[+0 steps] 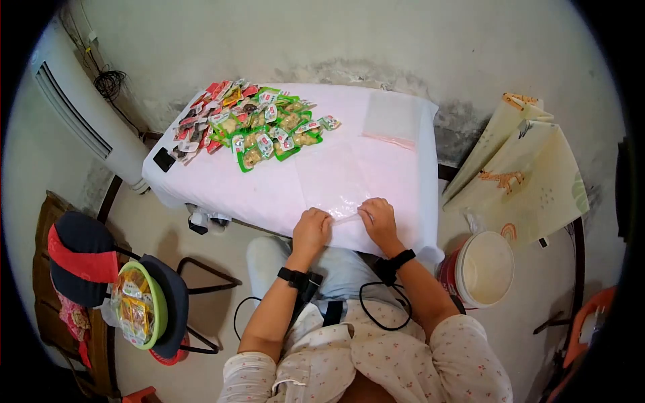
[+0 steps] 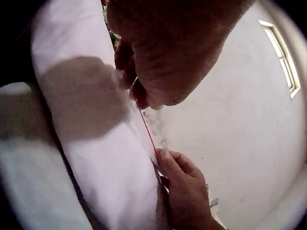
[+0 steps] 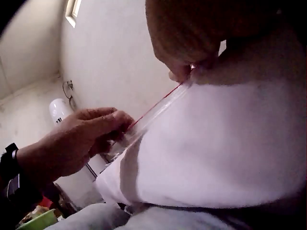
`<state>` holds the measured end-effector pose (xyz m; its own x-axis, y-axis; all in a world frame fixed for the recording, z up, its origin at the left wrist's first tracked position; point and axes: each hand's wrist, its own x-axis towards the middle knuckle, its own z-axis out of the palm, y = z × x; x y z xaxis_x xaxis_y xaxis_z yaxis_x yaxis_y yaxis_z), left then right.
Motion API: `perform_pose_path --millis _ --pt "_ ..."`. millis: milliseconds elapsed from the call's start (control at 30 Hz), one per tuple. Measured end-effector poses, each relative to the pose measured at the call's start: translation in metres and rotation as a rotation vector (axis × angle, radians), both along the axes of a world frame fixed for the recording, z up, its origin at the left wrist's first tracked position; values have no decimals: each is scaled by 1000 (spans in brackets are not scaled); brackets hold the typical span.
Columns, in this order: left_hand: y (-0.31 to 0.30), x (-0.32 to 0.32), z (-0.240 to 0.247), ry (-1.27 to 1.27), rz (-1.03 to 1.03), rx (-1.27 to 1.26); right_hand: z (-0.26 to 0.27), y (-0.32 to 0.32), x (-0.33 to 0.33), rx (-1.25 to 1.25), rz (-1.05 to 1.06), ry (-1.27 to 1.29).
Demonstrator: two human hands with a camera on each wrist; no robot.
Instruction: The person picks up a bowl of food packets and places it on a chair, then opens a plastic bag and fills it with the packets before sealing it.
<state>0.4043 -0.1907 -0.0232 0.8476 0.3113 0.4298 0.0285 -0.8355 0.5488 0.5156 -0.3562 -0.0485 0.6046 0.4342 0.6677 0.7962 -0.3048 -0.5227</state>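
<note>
A clear plastic zip bag (image 1: 334,185) lies flat at the table's near edge, its red-lined mouth (image 3: 156,104) toward the person. The left hand (image 1: 312,232) pinches one end of that mouth between thumb and fingers. At the other end, the right hand (image 1: 381,223) pinches the same edge. The red line runs taut between the two hands in both wrist views. Beyond the bag lies a heap of small snack packets, green ones (image 1: 274,131) nearest and red ones (image 1: 213,94) behind to the left.
A stack of clear bags (image 1: 391,117) lies at the table's (image 1: 269,191) back right. A black phone (image 1: 163,160) sits on its left corner. To the right stands a white bucket (image 1: 485,269); at left, a chair holds a green basin (image 1: 159,305) of packets.
</note>
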Motion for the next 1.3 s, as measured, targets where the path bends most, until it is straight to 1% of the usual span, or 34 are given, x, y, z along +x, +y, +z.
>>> perform_pose_path --millis 133,267,400,533,600,633,700,733,800,833,867,900,933,1000,1033,1067,1133,1167,1200,1233,1267,1300 --pt "-5 -1 2 -5 -82 58 -3 3 1 2 -42 48" --pt "-6 2 -8 27 -34 53 -2 2 -1 -47 -38 69" --pt "-7 3 -6 13 -6 11 3 -1 -3 -66 -3 20" --pt "-8 5 0 -9 2 -38 2 -4 -4 -108 18 67" --pt "-8 4 5 -26 15 5 0 1 -5 -18 -145 -23" --pt "-9 4 8 -28 14 7 -2 4 -5 -15 -147 -25" --pt "-11 5 15 -92 -5 -36 -2 11 -5 107 -290 64" --pt "-12 7 17 -99 -6 -33 -1 15 -5 111 -291 58" --pt "-15 9 20 -229 -24 -112 2 23 -9 308 -128 608" --pt "-19 10 19 -235 -25 -111 -4 28 -11 309 -127 602" --pt "-24 11 17 -271 -56 -380 -12 34 -12 381 -38 714" --pt "-28 11 16 -307 -89 -647 -8 38 -14 453 56 823" --pt "-32 12 15 -320 -90 -641 -3 40 -14 454 64 812" --pt "-34 11 14 -404 -16 -1184 16 41 -16 345 40 672" --pt "-30 10 9 -351 -9 -1280 41 40 -13 267 -30 344" --pt "-25 9 0 -364 -5 -1276 62 39 -11 267 -17 339" --pt "-18 4 -11 -270 16 -1360 95 40 -3 -10 -20 -184" --pt "-16 0 -13 -283 23 -1356 101 43 1 -117 -10 -257" --pt "-16 -5 -8 -339 186 -967 100 45 2 -112 1 -261" --pt "-16 -9 -3 -380 336 -575 94 47 6 -211 14 -306" --pt "-14 -12 2 -388 344 -574 88 49 9 -313 25 -352" --pt "-12 -15 9 -429 344 -385 83 51 10 -313 33 -357"
